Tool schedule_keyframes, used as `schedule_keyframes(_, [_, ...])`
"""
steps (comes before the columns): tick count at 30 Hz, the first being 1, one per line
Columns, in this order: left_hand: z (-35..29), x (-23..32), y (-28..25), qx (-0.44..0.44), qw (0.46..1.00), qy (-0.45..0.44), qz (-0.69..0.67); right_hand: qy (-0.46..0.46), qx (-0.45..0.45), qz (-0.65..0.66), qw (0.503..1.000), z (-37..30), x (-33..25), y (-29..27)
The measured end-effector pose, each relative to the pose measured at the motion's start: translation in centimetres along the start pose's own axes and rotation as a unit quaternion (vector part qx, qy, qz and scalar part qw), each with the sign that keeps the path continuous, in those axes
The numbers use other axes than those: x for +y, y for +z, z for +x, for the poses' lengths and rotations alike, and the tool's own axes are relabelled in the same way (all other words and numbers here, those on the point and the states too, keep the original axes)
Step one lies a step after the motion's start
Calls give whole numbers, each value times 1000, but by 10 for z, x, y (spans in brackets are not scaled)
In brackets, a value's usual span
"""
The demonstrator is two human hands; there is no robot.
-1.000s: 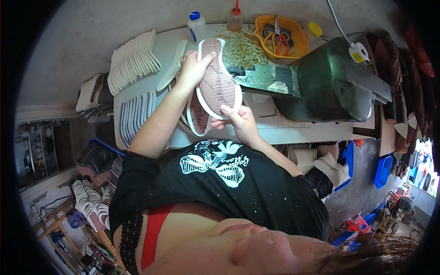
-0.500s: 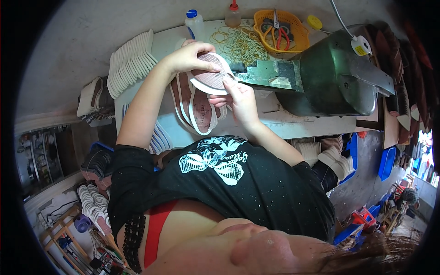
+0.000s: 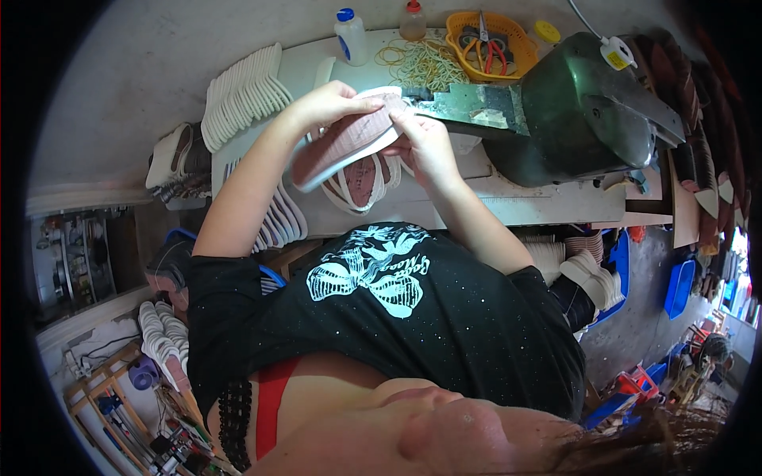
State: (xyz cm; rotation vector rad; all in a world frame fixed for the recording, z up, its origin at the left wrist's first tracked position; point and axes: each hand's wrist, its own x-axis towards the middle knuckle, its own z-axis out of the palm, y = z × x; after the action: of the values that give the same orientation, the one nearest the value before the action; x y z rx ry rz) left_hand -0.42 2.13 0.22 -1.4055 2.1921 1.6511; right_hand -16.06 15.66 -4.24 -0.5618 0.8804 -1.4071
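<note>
A pinkish shoe sole with a white rim (image 3: 337,147) is held in both hands, tilted, one end hanging toward the lower left and the other beside the machine's arm. My left hand (image 3: 337,103) is closed on its upper edge, thumb over the pink face. Further right, my right hand (image 3: 425,143) pinches the edge near the machine end. Beneath the sole, more pink soles with white strips (image 3: 361,186) lie on the white table (image 3: 508,198). The dark green machine (image 3: 583,119) reaches in from the right with a flat narrow arm (image 3: 476,111).
Stacked white sole pieces (image 3: 246,95) stand at the left. Behind the hands are a blue-capped bottle (image 3: 351,40), a red-topped bottle (image 3: 413,22), a heap of rubber bands (image 3: 425,67) and a yellow basket (image 3: 488,47) with scissors and pliers. Blue bins (image 3: 679,285) are at right.
The sole has been turned and now slants down to the lower left, showing its full length. My left hand has shifted along its upper edge. The view has moved slightly.
</note>
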Motion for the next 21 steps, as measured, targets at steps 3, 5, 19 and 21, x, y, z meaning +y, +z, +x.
schedule_keyframes(3, [-23,20,14,31,998,-49,-30,10,-3,-1,1000,-2,0,-4])
schedule_keyframes(5, [-26,18,22,32,996,-65,-44,26,-25,20,999,-4,1,-11])
schedule_keyframes(19, [-36,9,42,29,969,-14,-245,63,-71,-26,995,-11,-10,-17])
schedule_keyframes(21, [-30,1,46,63,966,-11,-249,56,-63,-46,995,-7,-9,-22])
